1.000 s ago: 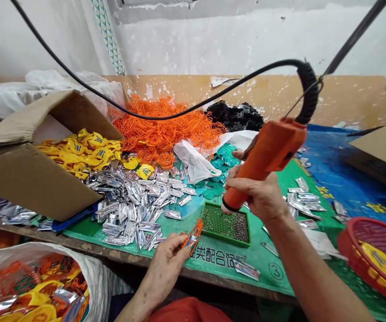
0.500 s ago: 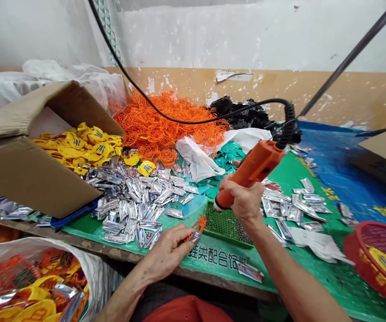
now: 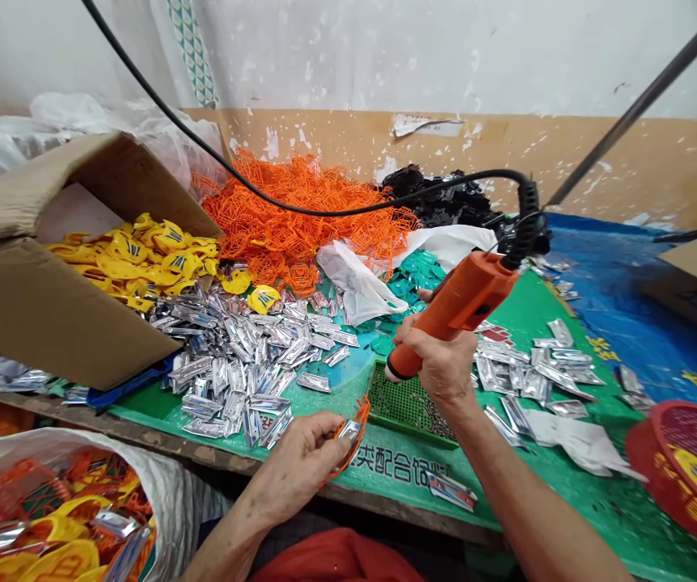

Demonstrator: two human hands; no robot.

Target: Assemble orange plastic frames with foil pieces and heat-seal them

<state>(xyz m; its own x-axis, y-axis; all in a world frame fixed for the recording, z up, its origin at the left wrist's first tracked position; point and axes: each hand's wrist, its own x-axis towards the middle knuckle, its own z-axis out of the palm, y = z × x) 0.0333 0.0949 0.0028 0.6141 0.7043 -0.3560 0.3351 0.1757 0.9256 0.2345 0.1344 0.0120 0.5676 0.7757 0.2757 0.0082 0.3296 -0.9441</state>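
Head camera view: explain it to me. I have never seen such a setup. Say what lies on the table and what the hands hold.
This picture comes from a camera worn on a person's head, looking forward and down, so the two arms at the bottom are that person's own. The right hand grips an orange corded tool, tip down, above a green tray of small holes. The left hand holds an orange plastic frame with a silver foil piece at it. On the green mat lies a heap of silver foil pieces. Beyond it are a cardboard box of yellow plastic pieces and a pile of orange plastic frames. A white sack sits at lower left, and a red basket at right.
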